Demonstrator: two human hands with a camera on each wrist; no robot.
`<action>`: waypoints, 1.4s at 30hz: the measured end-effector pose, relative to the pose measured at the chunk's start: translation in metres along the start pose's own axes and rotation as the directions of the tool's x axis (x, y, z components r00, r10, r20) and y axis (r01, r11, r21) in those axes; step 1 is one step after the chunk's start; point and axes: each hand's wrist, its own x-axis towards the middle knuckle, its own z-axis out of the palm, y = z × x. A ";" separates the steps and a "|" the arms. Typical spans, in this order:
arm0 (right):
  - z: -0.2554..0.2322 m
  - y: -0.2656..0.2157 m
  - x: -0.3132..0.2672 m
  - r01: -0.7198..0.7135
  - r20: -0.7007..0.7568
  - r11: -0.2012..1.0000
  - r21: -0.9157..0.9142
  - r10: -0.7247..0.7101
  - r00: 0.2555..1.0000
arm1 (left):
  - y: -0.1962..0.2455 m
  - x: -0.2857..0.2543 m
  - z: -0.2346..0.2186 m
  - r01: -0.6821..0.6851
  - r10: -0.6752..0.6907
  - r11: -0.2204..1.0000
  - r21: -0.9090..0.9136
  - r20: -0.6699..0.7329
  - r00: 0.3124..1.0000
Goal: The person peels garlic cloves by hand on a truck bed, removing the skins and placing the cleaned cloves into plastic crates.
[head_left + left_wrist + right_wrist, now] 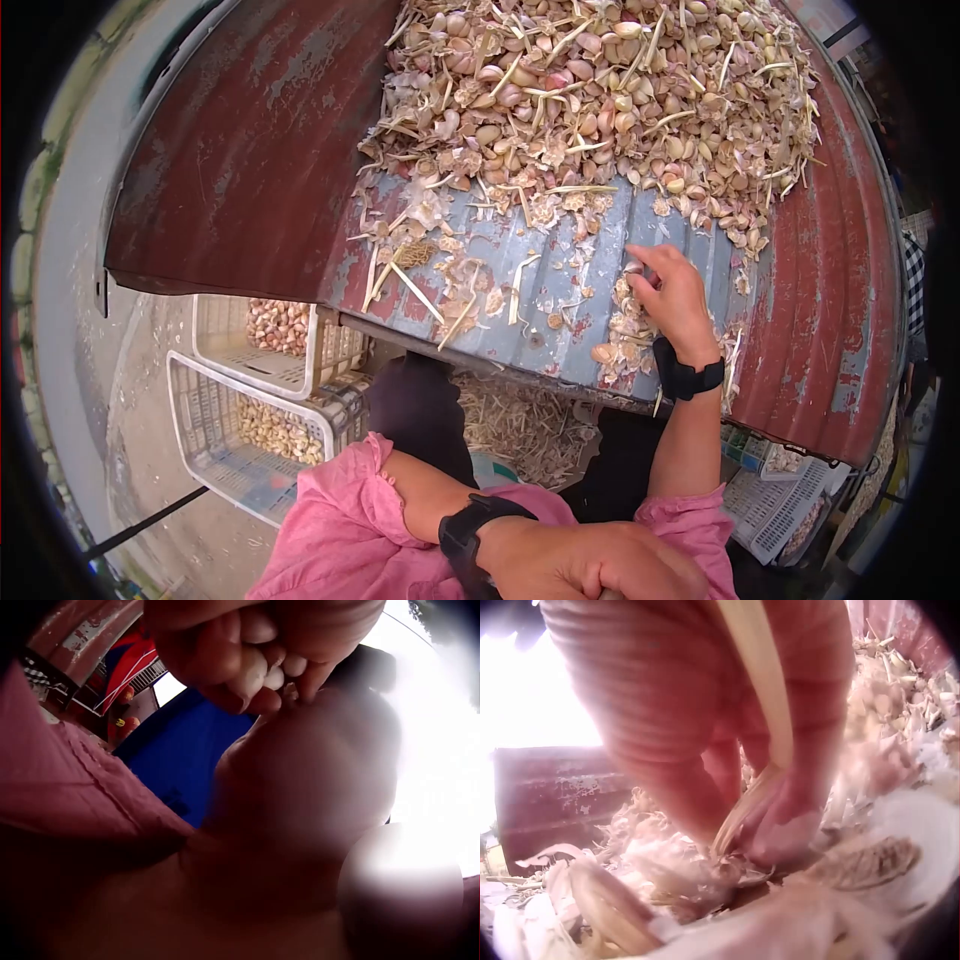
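Observation:
Peeled-looking garlic cloves (251, 675) are bunched in the curled fingers of my left hand (600, 560), which is low at the front of the head view. My right hand (672, 300) reaches down onto the corrugated metal sheet (590, 345), thumb and forefinger closing at a pinkish garlic clove (780, 832) among loose husks (625, 335). A dry stem (761, 675) crosses in front of the right palm in the right wrist view. Just beyond this hand rises a big heap of garlic cloves (600, 110) mixed with stems and skins.
Two white plastic crates (190, 400) with cloves inside stand on the ground at left. Discarded stems and skins (525, 425) lie below the sheet's front edge, between the person's legs. More crates (765, 515) sit at lower right. A raised red metal panel (250, 150) borders the left.

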 end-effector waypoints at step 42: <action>-0.093 -0.137 -0.068 0.192 -0.382 -0.333 0.923 -0.743 0.549 | 0.000 -0.009 -0.108 0.219 -0.102 0.975 0.026 -0.827 0.553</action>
